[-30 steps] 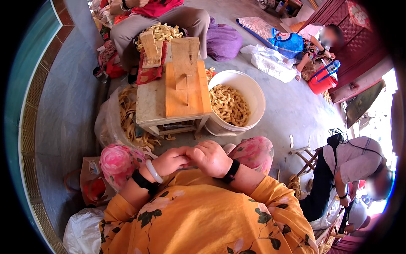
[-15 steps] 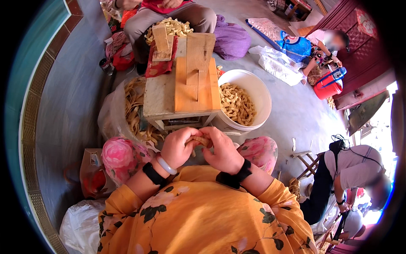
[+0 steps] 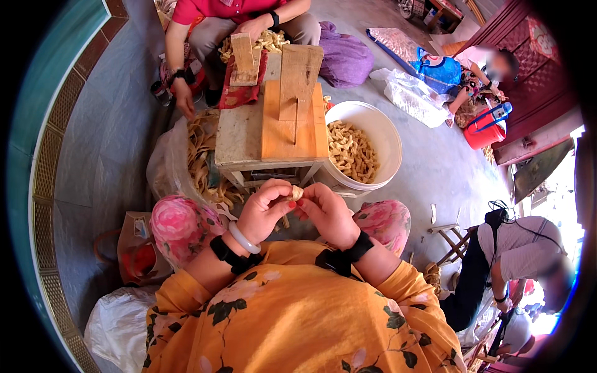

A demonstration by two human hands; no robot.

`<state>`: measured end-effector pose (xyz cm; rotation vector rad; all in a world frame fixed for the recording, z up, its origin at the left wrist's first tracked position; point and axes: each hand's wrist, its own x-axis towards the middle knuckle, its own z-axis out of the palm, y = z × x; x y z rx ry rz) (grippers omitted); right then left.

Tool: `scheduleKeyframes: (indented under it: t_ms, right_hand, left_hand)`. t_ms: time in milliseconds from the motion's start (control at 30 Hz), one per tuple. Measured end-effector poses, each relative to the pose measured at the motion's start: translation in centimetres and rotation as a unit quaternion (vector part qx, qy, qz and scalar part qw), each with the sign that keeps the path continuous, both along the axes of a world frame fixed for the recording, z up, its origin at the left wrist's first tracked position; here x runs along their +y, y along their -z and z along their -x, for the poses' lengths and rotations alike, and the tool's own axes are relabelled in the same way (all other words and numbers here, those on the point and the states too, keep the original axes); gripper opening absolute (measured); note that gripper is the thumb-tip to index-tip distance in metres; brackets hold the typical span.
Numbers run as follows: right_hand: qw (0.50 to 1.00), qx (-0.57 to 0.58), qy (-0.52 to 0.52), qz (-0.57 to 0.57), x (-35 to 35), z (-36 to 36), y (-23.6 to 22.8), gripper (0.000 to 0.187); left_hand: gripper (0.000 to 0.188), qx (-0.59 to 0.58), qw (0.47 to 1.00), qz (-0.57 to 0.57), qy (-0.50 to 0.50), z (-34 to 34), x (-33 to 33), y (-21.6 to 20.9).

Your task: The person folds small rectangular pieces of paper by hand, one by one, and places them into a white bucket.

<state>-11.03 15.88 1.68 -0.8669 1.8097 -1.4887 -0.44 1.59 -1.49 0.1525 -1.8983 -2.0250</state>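
Observation:
Above my lap, my left hand [image 3: 265,210] and my right hand [image 3: 332,217] meet fingertip to fingertip. Both pinch a small pale-tan folded strip [image 3: 297,193], which shows at the top between the fingers; its lower part is hidden. Beyond them stands a small table [image 3: 237,140] bearing an orange-brown wooden board with an upright plank [image 3: 300,74] and a thin spike. A white bucket [image 3: 388,144] at its right holds many small knotted tan pieces [image 3: 351,152]. Left of the table, long tan strips [image 3: 202,146] fill a clear plastic bag.
Across the table sits a co-worker in a red top, one hand [image 3: 184,99] near the strips. A second wooden stand [image 3: 245,62] rests on red cloth. Other people work at the right, near a red bucket [image 3: 485,133]. A paper bag [image 3: 142,248] stands by my left knee.
The piece between my fingers has been turned and its pale folded end now faces up. The co-worker opposite has leaned forward, reaching an arm down toward the bag of strips.

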Motion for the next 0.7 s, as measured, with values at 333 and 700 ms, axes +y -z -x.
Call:
scheduleKeyframes:
  t_ms: [333,700]
  right_hand:
    - [0.979,0.17,-0.109,-0.022,0.9,-0.3,-1.5,0.011]
    - [0.917,0.376,-0.126,0.048,0.0,0.1,-1.2,0.025]
  left_hand:
    - [0.014,-0.075,0.987,0.085,-0.111,0.0,-1.7,-1.3]
    - [0.015,-0.056,0.97,0.213,-0.099,0.3,-1.3,-1.8]
